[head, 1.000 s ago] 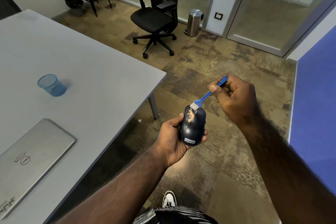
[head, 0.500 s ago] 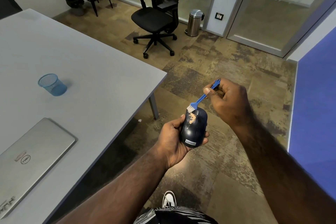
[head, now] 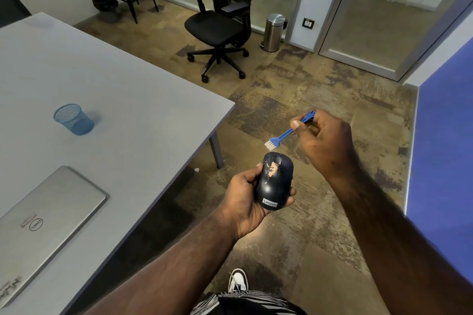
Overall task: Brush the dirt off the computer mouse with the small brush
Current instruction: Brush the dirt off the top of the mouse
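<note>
The grey worktop fills the left side, from nine o'clock up to eleven, with carpet beyond it. At twelve o'clock a black office chair stands on the floor, a steel pedal bin just to its right. Down at eight o'clock a closed silver laptop lies flat on the worktop, and at ten o'clock a blue mesh cup sits well apart from it. Centre frame, off the worktop's edge and over the floor, the left hand cradles the dark computer mouse, fingers wrapped round its sides, a patch of orange dirt showing near the wheel. At two o'clock from the mouse, the right hand pinches the small brush by its blue handle between thumb and curled fingers; the white bristles hang just above the mouse's nose, apart from it.
</note>
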### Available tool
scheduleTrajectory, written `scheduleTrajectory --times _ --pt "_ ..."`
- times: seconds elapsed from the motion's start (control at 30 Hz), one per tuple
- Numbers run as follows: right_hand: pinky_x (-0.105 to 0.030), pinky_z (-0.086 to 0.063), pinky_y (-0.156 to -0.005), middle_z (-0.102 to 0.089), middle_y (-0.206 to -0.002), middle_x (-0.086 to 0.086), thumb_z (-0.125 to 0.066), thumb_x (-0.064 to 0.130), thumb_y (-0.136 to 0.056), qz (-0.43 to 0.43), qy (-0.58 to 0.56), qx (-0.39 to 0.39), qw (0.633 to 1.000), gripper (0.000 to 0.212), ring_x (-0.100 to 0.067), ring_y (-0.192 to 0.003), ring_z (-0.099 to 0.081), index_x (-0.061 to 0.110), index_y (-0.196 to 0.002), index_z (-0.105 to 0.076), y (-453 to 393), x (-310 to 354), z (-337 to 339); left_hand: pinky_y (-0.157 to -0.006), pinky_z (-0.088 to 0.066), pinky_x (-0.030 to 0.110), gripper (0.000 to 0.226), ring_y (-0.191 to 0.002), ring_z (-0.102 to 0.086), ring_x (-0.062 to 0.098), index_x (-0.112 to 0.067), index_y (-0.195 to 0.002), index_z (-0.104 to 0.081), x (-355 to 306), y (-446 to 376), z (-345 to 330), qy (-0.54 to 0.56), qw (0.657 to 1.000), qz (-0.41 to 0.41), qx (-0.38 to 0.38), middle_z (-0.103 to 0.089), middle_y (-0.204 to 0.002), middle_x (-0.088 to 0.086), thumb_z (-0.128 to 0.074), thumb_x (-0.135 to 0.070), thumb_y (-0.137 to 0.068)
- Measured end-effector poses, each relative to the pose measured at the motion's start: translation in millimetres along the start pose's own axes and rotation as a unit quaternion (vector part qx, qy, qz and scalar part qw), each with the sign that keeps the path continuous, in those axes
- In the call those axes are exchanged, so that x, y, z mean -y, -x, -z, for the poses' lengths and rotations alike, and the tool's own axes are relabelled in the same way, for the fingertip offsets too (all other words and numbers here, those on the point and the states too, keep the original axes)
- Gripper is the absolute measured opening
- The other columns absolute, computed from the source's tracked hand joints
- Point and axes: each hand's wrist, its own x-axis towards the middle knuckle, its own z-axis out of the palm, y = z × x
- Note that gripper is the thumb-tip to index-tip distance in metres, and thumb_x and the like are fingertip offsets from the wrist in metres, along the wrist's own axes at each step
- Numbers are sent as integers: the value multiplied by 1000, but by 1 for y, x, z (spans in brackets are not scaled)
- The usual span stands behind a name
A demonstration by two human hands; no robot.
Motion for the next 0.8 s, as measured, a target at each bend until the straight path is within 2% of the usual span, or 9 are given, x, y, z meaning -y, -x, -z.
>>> scheduleTrajectory --times 0.07,0.13,0.23,0.37,0.4,0.47,0.57,0.7,0.8 --pt "-21 -35 -38 -55 -57 7 -64 26 -92 12 -22 7 1000 12 -4 -44 -44 16 -91 -70 2 2 2 -75 -56 42 51 -85 -65 36 2 -127 -56 -1 -1 0 2 1000 -2 -2 -64 -110 23 -36 -35 -98" --pt "-11 -31 -40 -50 -56 13 -65 24 -93 19 9 17 1000 8 -1 -46 -48 18 -91 -70 3 2 2 -74 -56 41 50 -84 -64 36 2 -125 -57 -3 -1 0 7 1000 -3 -4 -63 -109 23 -36 -35 -98" --pt "-12 -30 -39 -49 -57 12 -64 22 -95 -6 33 1 999 12 1 -45 -47 12 -97 -70 2 2 4 -72 -58 41 50 -85 -63 37 3 -124 -57 -2 0 -1 17 1000 0 -9 -63 -109 24 -36 -34 -98" --pt "-34 -41 -42 -57 -58 -2 -64 26 -91 14 -58 -2 998 7 -9 -47 -50 20 -88 -68 7 9 15 -75 -56 42 53 -87 -61 37 4 -131 -52 -3 -1 -1 30 999 -6 -20 -60 -114 24 -34 -35 -99" --pt "-38 -44 -44 -59 -59 -5 -63 29 -89 29 -81 18 996 9 -19 -49 -53 23 -85 -68 11 12 18 -76 -55 42 54 -87 -62 37 4 -132 -52 -3 -2 -1 33 999 -6 -22 -61 -112 24 -34 -35 -99" --pt "-40 -46 -45 -59 -62 -7 -60 34 -86 65 -104 78 989 12 -24 -51 -53 23 -83 -66 19 18 20 -76 -55 42 54 -86 -62 36 4 -130 -53 -4 -3 0 37 999 -9 -26 -62 -109 24 -32 -36 -100" --pt "-35 -41 -41 -53 -56 -1 -61 31 -86 113 -65 122 984 10 -17 -46 -45 21 -83 -64 26 21 17 -73 -58 40 50 -84 -63 36 0 -119 -60 -4 -4 -1 38 999 -11 -25 -63 -108 24 -32 -37 -101" --pt "-11 -32 -45 -50 -53 14 -64 21 -86 107 -16 71 992 9 -4 -46 -47 14 -82 -67 24 16 12 -76 -57 42 49 -85 -64 36 -2 -117 -61 -3 -5 -3 36 999 -9 -24 -64 -108 23 -33 -38 -101" --pt "-13 -30 -43 -46 -49 12 -62 23 -87 85 25 34 995 10 -7 -46 -47 16 -84 -68 17 14 11 -79 -55 44 51 -88 -63 37 0 -126 -57 -3 -5 -2 38 999 -5 -19 -63 -110 24 -33 -37 -100"
